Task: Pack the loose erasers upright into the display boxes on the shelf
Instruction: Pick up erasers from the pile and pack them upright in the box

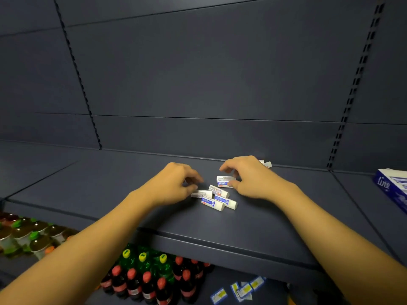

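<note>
**On the dark shelf: two hands gathering loose erasers**

Near the middle of a dark blue-grey store shelf [220, 227], a person's two bare hands close in on a small heap of loose erasers [217, 195], white sticks in blue-and-white paper sleeves. All of those in the heap lie flat, crossing one another at odd angles. The left hand [176, 183] has its fingers curled, and thumb and fingertips appear to pinch the leftmost eraser [201, 193] at its end. The right hand [248, 179] arches over the far side of the heap, its fingers bent around an eraser [224, 181] that lies flat on its long side; whether it truly grips this one or only touches it is hard to tell. Two more erasers [267, 164] peek out behind the right hand, close to the shelf's back edge.

A blue-and-white display box [391, 186] sits well apart at the right edge of the shelf, partly out of view. Bottled drinks [154, 280] fill the shelf below.

Judging from this, the step in hand is collecting erasers. Next, the gathered pieces need carrying right to the box, turning on end, and setting upright side by side.
</note>
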Motion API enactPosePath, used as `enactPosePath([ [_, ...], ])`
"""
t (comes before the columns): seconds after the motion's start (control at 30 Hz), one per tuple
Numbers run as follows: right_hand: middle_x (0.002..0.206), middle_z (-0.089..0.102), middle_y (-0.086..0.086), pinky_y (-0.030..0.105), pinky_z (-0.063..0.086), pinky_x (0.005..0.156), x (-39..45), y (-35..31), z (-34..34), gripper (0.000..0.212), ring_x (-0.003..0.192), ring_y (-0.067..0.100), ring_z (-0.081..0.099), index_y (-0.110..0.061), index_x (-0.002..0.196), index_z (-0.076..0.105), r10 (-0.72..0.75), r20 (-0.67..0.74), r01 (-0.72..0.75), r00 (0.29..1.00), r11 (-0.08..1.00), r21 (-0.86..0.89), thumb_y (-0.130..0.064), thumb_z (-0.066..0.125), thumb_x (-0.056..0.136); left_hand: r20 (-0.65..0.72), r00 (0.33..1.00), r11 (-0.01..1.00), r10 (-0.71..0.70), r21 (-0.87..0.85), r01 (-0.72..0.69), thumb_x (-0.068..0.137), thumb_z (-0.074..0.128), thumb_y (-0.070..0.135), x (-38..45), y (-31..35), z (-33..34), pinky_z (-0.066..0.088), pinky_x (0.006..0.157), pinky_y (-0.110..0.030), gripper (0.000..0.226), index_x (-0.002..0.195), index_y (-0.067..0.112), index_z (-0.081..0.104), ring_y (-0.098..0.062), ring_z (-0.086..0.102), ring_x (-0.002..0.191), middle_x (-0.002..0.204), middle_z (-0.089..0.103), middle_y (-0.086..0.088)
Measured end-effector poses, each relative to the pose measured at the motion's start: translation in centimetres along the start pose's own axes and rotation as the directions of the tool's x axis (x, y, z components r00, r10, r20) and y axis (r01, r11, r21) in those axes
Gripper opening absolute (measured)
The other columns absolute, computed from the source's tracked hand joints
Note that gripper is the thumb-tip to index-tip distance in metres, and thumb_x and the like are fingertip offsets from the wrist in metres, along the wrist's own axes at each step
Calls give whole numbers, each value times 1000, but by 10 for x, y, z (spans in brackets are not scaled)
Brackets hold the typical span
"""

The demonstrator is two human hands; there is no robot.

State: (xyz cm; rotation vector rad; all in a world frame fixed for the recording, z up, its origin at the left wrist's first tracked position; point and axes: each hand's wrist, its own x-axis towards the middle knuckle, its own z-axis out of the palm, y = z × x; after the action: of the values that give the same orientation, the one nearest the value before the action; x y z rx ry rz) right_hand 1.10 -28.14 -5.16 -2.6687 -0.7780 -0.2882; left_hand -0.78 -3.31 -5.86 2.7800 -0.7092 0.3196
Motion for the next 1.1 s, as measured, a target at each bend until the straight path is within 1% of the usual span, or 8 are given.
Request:
enactPosePath([
  [0.07, 116, 64, -9, 24, 46, 87, -1, -3, 1, 34, 93, 5, 53, -26, 123, 65, 0, -11, 0, 1000, 1000, -1, -17, 67, 90, 2, 999, 999, 47, -19, -47, 91, 68, 21, 2, 2, 0, 37, 75, -5, 27, 117, 25, 73, -3, 58, 89, 107, 69, 8],
  [0.27, 106, 67, -8, 27, 51, 82, -3, -3, 6, 28, 83, 6, 61, -26, 114, 69, 72, -44, -72, 996, 997, 10, -15, 69, 88, 11, 979, 976, 201, -90, -200, 89, 70, 29, 6, 11, 4, 48, 84, -27, 17, 105, 32, 75, -5, 58, 89, 97, 66, 11],
  [0.43, 97, 67, -11, 28, 53, 82, -5, -5, 7, 25, 79, 3, 61, -26, 110, 70, 126, -48, -126, 991, 992, -5, -15, 68, 88, 63, 962, 963, 267, -59, -264, 88, 70, 37, 9, 16, 10, 50, 83, -31, 17, 103, 32, 74, -6, 56, 87, 91, 64, 14],
  [0.53, 95, 69, -8, 27, 53, 79, -8, -6, 6, 23, 79, 3, 61, -27, 109, 71, 150, -40, -151, 988, 989, -14, -17, 68, 89, 91, 959, 963, 267, -9, -268, 87, 68, 41, 11, 15, 13, 51, 80, -34, 16, 98, 30, 73, -6, 52, 82, 84, 54, 16],
  [0.73, 93, 72, -6, 19, 48, 74, -12, -10, -2, 17, 75, 1, 61, -23, 100, 75, 170, -13, -170, 985, 985, -25, -13, 67, 88, 129, 969, 977, 212, -47, -208, 86, 68, 52, 9, 14, 13, 50, 65, -26, 25, 75, 31, 61, -4, 56, 66, 69, 59, 14],
  [0.83, 82, 74, -7, 22, 54, 74, -14, -15, -4, 17, 73, 5, 66, -21, 91, 77, 172, 35, -172, 985, 985, 13, -8, 68, 85, 163, 972, 983, 168, -95, -155, 85, 71, 48, 9, 11, 10, 51, 66, -24, 18, 85, 32, 61, -1, 58, 65, 68, 62, 15],
  [0.97, 76, 74, -5, 17, 52, 67, -12, -23, -3, 8, 68, 3, 66, -19, 86, 77, 155, 126, -163, 980, 985, 61, -11, 76, 84, 184, 969, 981, 163, -137, -138, 86, 74, 39, 9, 8, 5, 38, 61, -12, 21, 102, 27, 67, 5, 57, 66, 76, 68, 13],
  [1.1, 64, 68, -11, 8, 43, 59, -10, -31, 2, 13, 59, -3, 60, -16, 86, 77, 171, 144, -179, 975, 983, 44, -24, 84, 78, 225, 962, 976, 152, -189, -110, 86, 75, 35, 7, 8, 4, 49, 72, -18, 25, 108, 25, 69, 4, 61, 71, 80, 73, 11],
])
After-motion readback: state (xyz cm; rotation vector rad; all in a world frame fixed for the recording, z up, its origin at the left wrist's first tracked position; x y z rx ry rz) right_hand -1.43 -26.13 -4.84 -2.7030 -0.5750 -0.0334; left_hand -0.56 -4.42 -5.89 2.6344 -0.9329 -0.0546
